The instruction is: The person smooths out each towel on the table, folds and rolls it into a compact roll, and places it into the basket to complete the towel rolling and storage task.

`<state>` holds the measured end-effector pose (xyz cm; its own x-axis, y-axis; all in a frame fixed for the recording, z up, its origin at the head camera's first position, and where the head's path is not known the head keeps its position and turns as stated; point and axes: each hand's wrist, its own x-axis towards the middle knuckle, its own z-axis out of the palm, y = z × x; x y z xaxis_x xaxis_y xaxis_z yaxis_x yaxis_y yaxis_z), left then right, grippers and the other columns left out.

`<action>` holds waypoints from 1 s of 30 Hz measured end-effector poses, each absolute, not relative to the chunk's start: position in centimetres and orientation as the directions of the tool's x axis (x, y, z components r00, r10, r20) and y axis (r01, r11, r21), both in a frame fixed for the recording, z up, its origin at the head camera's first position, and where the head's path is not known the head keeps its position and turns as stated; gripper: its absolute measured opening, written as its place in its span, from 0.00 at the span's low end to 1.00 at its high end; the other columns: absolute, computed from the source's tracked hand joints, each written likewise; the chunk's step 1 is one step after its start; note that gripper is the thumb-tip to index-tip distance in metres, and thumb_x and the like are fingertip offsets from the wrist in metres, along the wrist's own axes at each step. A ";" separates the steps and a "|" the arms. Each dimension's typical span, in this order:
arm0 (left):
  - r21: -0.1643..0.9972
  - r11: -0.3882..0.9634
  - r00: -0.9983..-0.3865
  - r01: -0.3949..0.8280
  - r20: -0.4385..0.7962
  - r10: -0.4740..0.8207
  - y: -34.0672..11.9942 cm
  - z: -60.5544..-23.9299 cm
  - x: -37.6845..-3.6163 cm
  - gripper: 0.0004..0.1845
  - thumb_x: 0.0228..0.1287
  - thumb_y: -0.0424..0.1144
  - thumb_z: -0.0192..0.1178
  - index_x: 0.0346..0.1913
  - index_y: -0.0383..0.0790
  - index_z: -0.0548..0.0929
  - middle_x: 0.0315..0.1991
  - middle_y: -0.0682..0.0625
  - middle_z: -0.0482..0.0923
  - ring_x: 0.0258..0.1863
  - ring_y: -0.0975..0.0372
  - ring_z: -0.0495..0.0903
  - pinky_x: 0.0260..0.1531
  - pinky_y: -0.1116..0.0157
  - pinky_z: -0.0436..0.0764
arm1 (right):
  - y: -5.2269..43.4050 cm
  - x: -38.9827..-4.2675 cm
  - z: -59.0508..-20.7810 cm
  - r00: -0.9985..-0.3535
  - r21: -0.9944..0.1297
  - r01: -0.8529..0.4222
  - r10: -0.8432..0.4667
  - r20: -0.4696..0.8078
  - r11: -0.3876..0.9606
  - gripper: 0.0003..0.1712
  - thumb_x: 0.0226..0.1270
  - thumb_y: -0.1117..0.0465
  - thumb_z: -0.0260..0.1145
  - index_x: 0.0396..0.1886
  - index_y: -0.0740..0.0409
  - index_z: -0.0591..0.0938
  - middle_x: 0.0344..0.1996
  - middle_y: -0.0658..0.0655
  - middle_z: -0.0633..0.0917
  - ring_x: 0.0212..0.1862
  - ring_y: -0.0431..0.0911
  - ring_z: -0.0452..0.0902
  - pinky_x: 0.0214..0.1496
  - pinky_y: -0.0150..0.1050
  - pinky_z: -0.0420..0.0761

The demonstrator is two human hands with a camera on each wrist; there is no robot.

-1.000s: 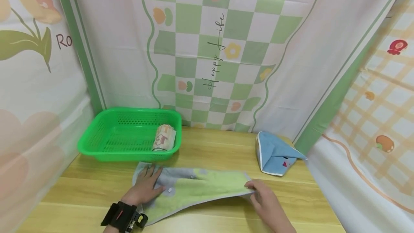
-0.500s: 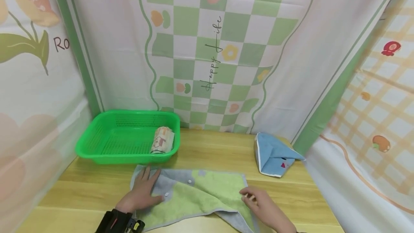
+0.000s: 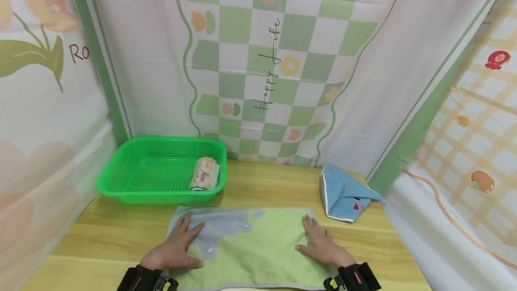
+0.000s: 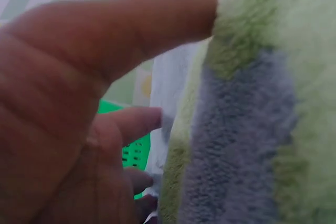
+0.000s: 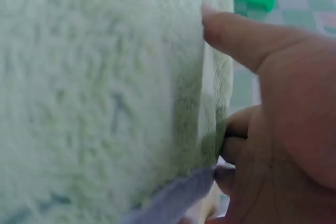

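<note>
A green and grey towel (image 3: 250,246) lies spread flat on the wooden table (image 3: 121,237). My left hand (image 3: 177,248) rests flat on its left part with the fingers straight. My right hand (image 3: 321,246) lies flat on its right part, fingers spread. In the left wrist view the left hand (image 4: 84,114) touches the fluffy towel (image 4: 252,129) with an outstretched thumb. In the right wrist view the right hand (image 5: 273,108) lies against the towel (image 5: 100,93) near its grey hem.
A green plastic basket (image 3: 133,165) stands at the back left with a rolled patterned towel (image 3: 204,173) inside it. A folded blue towel (image 3: 343,194) sits at the back right. Printed cloth hangs on three sides.
The right hand has let go of the towel's right corner and now lies flat on it. The towel, narrow and folded before, now lies wide and flat. The left hand stayed pressed on the left part.
</note>
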<state>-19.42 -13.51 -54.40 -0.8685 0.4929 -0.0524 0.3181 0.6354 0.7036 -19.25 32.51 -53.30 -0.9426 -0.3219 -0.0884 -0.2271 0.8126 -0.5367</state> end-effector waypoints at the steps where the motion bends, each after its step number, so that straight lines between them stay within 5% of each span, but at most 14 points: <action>1: 0.707 0.625 -0.860 0.331 -0.047 0.508 -13.5 -54.3 -19.5 0.56 0.47 0.53 0.79 0.76 0.33 0.63 0.77 0.20 0.35 0.74 0.25 0.35 0.61 0.20 0.52 | 32.8 -19.6 -53.4 -0.945 -0.526 -0.235 -0.319 -0.074 0.817 0.55 0.67 0.45 0.70 0.77 0.76 0.55 0.76 0.80 0.52 0.75 0.79 0.41 0.64 0.85 0.39; 7: 0.650 0.660 -0.884 0.376 0.038 0.466 -12.8 -54.4 -20.2 0.48 0.58 0.56 0.71 0.73 0.29 0.67 0.77 0.22 0.45 0.75 0.26 0.43 0.65 0.24 0.53 | 32.4 -19.2 -52.2 -0.942 -0.506 -0.264 -0.331 -0.047 0.822 0.65 0.50 0.44 0.81 0.76 0.74 0.58 0.75 0.82 0.49 0.75 0.79 0.40 0.70 0.80 0.42; 11: 0.595 0.709 -0.908 0.379 0.091 0.409 -12.8 -54.6 -20.8 0.39 0.67 0.50 0.65 0.70 0.24 0.69 0.73 0.19 0.52 0.73 0.26 0.49 0.67 0.28 0.56 | 31.5 -17.6 -51.7 -0.899 -0.581 -0.258 -0.413 -0.149 0.772 0.73 0.45 0.42 0.82 0.80 0.69 0.51 0.77 0.80 0.44 0.76 0.78 0.34 0.71 0.79 0.42; 15: 0.548 0.738 -0.907 0.393 0.100 0.408 -12.9 -54.6 -21.5 0.39 0.68 0.49 0.64 0.70 0.23 0.67 0.72 0.17 0.50 0.72 0.25 0.51 0.64 0.28 0.61 | 31.4 -16.9 -51.9 -0.874 -0.623 -0.229 -0.440 -0.207 0.748 0.73 0.48 0.43 0.81 0.81 0.67 0.47 0.78 0.78 0.42 0.77 0.76 0.30 0.72 0.78 0.39; 21: 0.546 0.749 -0.914 0.374 0.080 0.397 -12.7 -54.0 -21.9 0.39 0.69 0.50 0.63 0.72 0.24 0.66 0.73 0.18 0.47 0.74 0.27 0.47 0.66 0.29 0.60 | 31.9 -17.3 -51.9 -0.889 -0.590 -0.239 -0.418 -0.186 0.771 0.79 0.39 0.44 0.85 0.81 0.69 0.45 0.78 0.77 0.40 0.77 0.75 0.29 0.70 0.79 0.35; 26: 0.527 0.776 -0.920 0.347 0.030 0.390 -12.5 -53.4 -21.6 0.39 0.69 0.50 0.63 0.72 0.25 0.67 0.73 0.19 0.50 0.74 0.27 0.48 0.65 0.30 0.62 | 32.2 -17.2 -51.9 -0.884 -0.593 -0.244 -0.427 -0.188 0.767 0.77 0.41 0.44 0.84 0.81 0.67 0.46 0.79 0.76 0.41 0.77 0.75 0.29 0.70 0.79 0.35; 30: 0.516 0.785 -0.927 0.341 0.045 0.373 -12.5 -53.2 -21.4 0.31 0.70 0.44 0.62 0.67 0.26 0.73 0.71 0.23 0.61 0.72 0.29 0.57 0.65 0.30 0.64 | 32.2 -17.3 -51.8 -0.898 -0.567 -0.261 -0.412 -0.153 0.782 0.63 0.54 0.42 0.79 0.78 0.69 0.57 0.77 0.77 0.51 0.76 0.76 0.42 0.72 0.77 0.48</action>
